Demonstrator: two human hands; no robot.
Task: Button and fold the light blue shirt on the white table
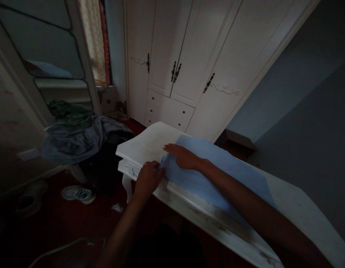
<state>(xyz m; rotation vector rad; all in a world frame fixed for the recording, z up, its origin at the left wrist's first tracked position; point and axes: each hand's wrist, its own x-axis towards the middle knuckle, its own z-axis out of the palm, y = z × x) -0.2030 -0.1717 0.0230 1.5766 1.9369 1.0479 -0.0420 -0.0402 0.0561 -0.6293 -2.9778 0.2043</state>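
A light blue cloth [208,188] lies spread flat over the middle of a white table [152,141] with worn, carved edges. At the cloth's left end, my left hand [150,176] pinches its near corner between thumb and fingers. My right hand [183,154] rests flat on the cloth by its left edge, fingers stretched out and pointing left past it. The right forearm crosses over the cloth and hides part of it.
A white wardrobe [172,48] stands behind the table. To the left, a heap of dark clothes [77,137] sits by a mirror [41,41]. A shoe [79,194], a crumpled scrap [117,207] and a pale cable [60,247] lie on the red floor.
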